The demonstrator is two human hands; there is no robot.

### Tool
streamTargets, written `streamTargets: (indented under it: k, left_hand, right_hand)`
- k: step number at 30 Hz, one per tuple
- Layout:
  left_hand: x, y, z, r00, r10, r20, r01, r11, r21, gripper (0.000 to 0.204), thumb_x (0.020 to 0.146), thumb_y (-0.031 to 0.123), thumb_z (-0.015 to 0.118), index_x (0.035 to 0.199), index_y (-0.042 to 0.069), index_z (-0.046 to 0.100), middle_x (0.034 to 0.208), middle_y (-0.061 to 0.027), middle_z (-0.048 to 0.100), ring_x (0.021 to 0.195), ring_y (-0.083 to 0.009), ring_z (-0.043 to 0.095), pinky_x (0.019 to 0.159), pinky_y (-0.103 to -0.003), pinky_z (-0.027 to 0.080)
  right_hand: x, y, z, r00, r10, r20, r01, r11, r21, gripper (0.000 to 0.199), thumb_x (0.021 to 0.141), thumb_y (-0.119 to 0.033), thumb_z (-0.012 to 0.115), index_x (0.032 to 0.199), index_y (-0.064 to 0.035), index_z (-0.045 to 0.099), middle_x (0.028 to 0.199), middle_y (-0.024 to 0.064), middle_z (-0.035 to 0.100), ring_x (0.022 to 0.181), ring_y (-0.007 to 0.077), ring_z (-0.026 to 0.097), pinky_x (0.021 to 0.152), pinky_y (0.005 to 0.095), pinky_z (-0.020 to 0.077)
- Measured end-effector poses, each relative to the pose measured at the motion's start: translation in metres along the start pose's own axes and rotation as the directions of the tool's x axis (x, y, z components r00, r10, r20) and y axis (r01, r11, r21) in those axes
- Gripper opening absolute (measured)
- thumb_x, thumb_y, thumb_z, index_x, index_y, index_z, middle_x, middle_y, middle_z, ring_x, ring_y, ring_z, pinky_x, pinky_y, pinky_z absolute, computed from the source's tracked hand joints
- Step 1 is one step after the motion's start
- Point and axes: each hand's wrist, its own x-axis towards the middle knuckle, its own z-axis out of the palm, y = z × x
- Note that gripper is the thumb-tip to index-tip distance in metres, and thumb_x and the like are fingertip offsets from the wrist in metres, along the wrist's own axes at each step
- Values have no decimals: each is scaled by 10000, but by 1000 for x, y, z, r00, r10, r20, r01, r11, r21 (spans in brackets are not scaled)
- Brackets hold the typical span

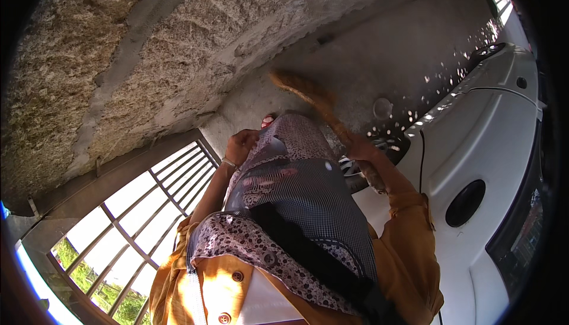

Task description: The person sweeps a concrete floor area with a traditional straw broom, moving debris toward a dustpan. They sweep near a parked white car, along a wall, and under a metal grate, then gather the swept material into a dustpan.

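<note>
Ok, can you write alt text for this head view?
Seen from above, right-hand fingers grip a brown broom over a concrete floor, between a rough stone wall and a white car. The left-hand fingers are curled beside the person's patterned clothing.

Rough stone wall [178,46] is filling the far left, grey mortar bands [121,70] running across it. Barred metal grille [112,181] is standing near left, green plants [66,255] showing through. White car [492,141] is sitting along the right, black oval part [465,203] showing on its side. Round pale object [382,108] is lying just left of it, light flecks [427,79] scattering nearby.
</note>
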Motion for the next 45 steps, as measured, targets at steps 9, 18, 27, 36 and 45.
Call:
streamTargets:
  k: [9, 18, 27, 36, 45]
  left_hand:
    - [14, -11, -1, 987, -12, 160, 6, 999, 36, 192, 842, 87, 498, 990, 7, 590, 810, -76, 641, 684, -115, 598, 621, -243, 482]
    - [16, -44, -48, 975, -25, 221, 16, 999, 40, 207, 847, 85, 487, 1017, 8, 578, 838, -82, 639, 706, -118, 604, 615, -242, 484]
    - [28, -60, -51, 941, -18, 338, 3, 999, 46, 218, 865, 124, 486, 1027, -6, 554, 852, -87, 630, 686, -121, 593, 611, -234, 485]
    - [25, -67, -56, 908, -58, 415, 20, 995, 94, 222, 863, 133, 492, 1024, -5, 558, 844, -74, 630, 704, -117, 590, 613, -243, 484]
    - [24, -71, -58, 937, -50, 346, 28, 997, 68, 208, 853, 125, 504, 1018, 18, 571, 818, -73, 633, 677, -110, 582, 604, -240, 477]
  right_hand:
    - [31, 47, 5, 909, 408, -85, -306, 793, 527, 661, 608, -68, 642, 1214, -21, 384, 844, 170, 573, 748, 225, 591, 597, 392, 480]
    - [20, -47, 82, 982, 98, -162, -63, 977, 206, 682, 583, -130, 668, 1196, 8, 403, 984, 230, 548, 889, 337, 549, 752, 354, 448]
    - [-53, -37, 109, 868, 493, -69, -210, 488, 847, 787, 605, -89, 651, 1307, -70, 296, 880, 172, 588, 664, 242, 581, 561, 341, 468]
    - [18, -82, 167, 908, 403, 113, -312, 471, 825, 873, 627, -107, 671, 1369, -109, 211, 943, 132, 561, 720, 207, 544, 643, 299, 445]
    - [-30, -94, 105, 970, 215, 117, -239, 725, 646, 851, 624, -44, 627, 1364, -99, 212, 746, 124, 601, 555, 170, 581, 544, 272, 476]
